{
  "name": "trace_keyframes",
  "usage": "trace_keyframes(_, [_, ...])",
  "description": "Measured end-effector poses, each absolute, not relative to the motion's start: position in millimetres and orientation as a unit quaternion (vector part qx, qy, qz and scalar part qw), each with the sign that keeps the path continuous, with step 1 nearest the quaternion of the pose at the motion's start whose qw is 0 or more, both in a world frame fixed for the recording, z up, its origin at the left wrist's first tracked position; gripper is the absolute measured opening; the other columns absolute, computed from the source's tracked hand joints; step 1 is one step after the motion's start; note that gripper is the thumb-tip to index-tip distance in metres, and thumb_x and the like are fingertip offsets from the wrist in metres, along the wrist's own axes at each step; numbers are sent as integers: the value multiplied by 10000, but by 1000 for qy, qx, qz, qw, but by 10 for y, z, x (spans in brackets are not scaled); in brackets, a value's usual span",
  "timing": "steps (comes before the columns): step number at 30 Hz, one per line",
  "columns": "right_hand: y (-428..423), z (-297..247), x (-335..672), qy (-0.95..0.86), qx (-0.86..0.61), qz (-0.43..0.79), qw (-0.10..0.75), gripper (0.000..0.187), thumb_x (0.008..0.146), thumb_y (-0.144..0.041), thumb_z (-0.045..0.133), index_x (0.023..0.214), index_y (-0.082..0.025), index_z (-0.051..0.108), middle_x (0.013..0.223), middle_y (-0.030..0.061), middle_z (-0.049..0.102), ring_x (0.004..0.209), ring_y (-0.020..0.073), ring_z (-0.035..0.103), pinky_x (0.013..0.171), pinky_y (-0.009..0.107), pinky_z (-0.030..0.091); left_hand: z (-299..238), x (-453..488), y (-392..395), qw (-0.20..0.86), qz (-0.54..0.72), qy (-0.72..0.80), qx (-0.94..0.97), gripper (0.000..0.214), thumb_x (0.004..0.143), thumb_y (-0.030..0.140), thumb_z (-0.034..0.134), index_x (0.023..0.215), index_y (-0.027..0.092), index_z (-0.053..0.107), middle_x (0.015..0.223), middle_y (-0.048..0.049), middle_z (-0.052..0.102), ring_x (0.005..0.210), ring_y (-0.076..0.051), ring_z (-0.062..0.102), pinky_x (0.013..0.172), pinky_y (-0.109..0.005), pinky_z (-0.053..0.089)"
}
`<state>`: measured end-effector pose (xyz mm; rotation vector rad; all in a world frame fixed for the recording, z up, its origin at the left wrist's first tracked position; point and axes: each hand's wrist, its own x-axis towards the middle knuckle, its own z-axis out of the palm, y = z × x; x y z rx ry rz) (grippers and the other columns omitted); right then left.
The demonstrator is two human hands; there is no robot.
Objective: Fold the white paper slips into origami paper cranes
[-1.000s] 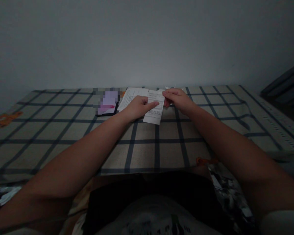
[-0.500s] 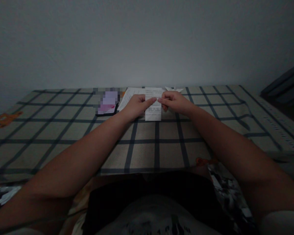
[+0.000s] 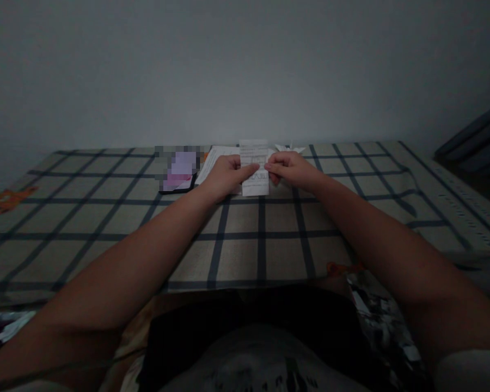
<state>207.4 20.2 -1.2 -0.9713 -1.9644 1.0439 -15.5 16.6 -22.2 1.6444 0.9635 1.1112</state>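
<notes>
A narrow folded strip of printed white paper [image 3: 255, 186] stands upright between my hands, its text facing me. My left hand [image 3: 228, 175] grips its left side, thumb across the front and fingers behind. At the right edge, my right hand [image 3: 289, 167] pinches the paper between thumb and curled fingers. Behind my left hand lie printed sheets [image 3: 212, 163] on the table. A small folded white paper shape with pointed tips [image 3: 291, 148] sits just beyond my right hand, partly hidden by it.
A phone [image 3: 178, 173] with a lit, partly blurred screen rests left of the sheets. The checked tablecloth [image 3: 240, 261] covers the table, with an orange pattern [image 3: 12, 199] at far left. A plain wall [image 3: 245, 71] rises behind. Dark striped fabric [image 3: 473, 133] is at the right.
The paper strip has shifted slightly up and tilted a little, so its lower edge sits higher. Both hands keep their grip and have barely moved.
</notes>
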Motion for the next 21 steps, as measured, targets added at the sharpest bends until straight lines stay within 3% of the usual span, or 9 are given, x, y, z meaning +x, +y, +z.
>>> trace_keyframes(7, [187,-5,2065,-763,-374,395,348,332,1021,-209,653,695,-175,601,600,-32,607,585,90,564,622,231,432,-190,-126,115,485,458,380,641,414,762,438,903,1040,139,832,1103,-127,854,927,-232,790,874,-350,599])
trace_keyframes(13, [180,-17,2077,-754,-380,444,300,333,1036,-213,608,706,-166,621,613,-18,624,573,86,564,586,217,424,-196,-132,154,427,491,390,651,405,803,444,844,1081,151,825,1179,-128,844,1049,-273,795,963,-388,609])
trace_keyframes(21, [168,-17,2083,-774,-373,402,318,297,985,-222,644,698,-184,576,623,-20,617,595,103,576,617,235,430,-225,-123,189,489,495,383,607,398,782,448,870,1071,178,822,1169,-114,844,988,-255,803,870,-356,625])
